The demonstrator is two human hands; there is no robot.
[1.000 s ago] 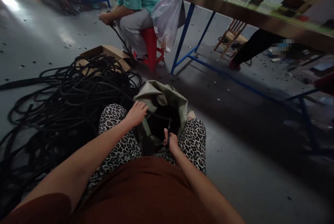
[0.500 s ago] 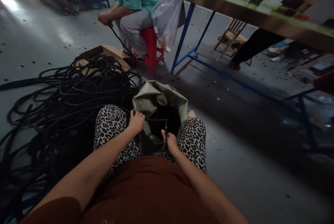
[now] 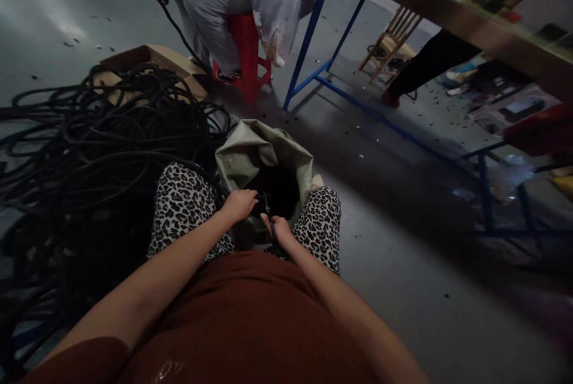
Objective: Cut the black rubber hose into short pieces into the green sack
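At frame centre, the left hand pinches black tubing taut over the woven sack while the right hand, gripping scissors, should cut squarely so pieces drop inside.

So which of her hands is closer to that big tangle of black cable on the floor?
The left. The left hand sits by the sack's rim on the side toward the cable pile. The right hand, holding scissors, is farther off, by the other knee.
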